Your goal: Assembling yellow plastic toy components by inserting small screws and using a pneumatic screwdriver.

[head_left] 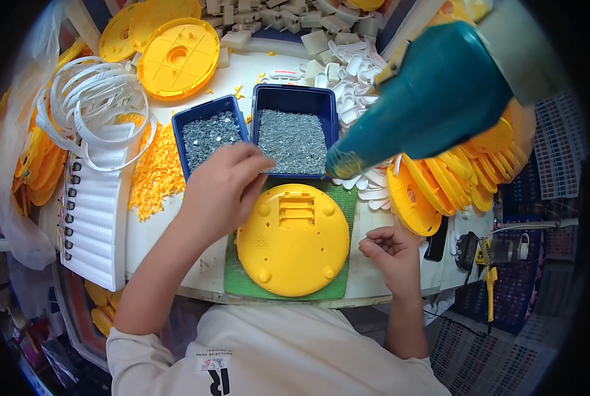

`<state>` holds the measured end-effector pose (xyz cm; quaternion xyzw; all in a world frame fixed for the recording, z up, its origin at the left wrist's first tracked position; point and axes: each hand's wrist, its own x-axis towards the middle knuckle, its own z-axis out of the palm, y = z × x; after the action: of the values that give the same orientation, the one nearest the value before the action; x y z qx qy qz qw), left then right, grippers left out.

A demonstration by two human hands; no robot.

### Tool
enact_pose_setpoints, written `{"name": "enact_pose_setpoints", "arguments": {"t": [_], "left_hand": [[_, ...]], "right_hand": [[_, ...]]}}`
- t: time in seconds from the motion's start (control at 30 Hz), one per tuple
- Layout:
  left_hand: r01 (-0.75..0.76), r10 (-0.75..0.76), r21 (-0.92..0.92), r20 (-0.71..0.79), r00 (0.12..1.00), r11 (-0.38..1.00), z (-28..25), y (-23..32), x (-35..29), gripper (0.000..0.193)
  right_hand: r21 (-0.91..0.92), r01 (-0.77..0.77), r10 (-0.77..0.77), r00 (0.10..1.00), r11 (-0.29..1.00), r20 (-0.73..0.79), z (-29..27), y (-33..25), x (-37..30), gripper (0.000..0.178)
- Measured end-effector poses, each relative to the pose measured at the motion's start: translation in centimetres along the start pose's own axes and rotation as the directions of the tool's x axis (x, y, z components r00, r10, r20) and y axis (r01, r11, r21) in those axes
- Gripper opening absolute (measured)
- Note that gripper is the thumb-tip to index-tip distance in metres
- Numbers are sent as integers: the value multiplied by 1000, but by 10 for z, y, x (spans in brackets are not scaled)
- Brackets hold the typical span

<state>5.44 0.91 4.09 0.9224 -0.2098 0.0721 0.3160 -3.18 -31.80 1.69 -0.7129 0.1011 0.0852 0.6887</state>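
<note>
A round yellow plastic housing [293, 261] lies on a green mat [237, 276], its battery compartment [297, 211] facing up near the far edge. My left hand [225, 181] reaches over the near edges of two dark blue bins, fingers bent and pinched together; whatever is between the fingertips is hidden. Small silver screws [291, 135] fill the larger bin [332, 109], and small shiny metal parts [209, 135] lie in the smaller bin [178, 129]. To the right of the housing, apart from it, my right hand [394, 254] is curled with thumb against fingers; its contents cannot be made out.
A teal power tool [427, 92] with a tapered nose hangs over the right side. Yellow discs [440, 178] and white curved parts [354, 72] crowd the right. On the left are small yellow pieces [153, 165], white rings [97, 109] and a white foam tray [97, 218].
</note>
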Motion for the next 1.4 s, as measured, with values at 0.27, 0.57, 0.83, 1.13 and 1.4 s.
{"name": "enact_pose_setpoints", "arguments": {"t": [0.27,0.57,0.83,1.13,1.4], "left_hand": [[-143,171,368,-43,984,919,38,-26,46,13],[-29,44,84,-188,981,996,28,-15,21,12],[220,-322,-412,-196,926,884,15,-5,-48,8],[302,-403,-488,-114,908,819,35,-3,-99,7],[280,-427,-516,-190,884,809,39,4,-106,6]], "right_hand": [[-144,22,-27,999,989,-32,13,19,-15,6],[-335,221,-275,953,916,-124,38,39,-14,5],[-422,351,-437,891,836,-124,45,40,-10,4],[-575,453,-596,799,681,-78,36,38,-6,6],[-524,583,-620,774,621,126,67,-33,71,6]]}}
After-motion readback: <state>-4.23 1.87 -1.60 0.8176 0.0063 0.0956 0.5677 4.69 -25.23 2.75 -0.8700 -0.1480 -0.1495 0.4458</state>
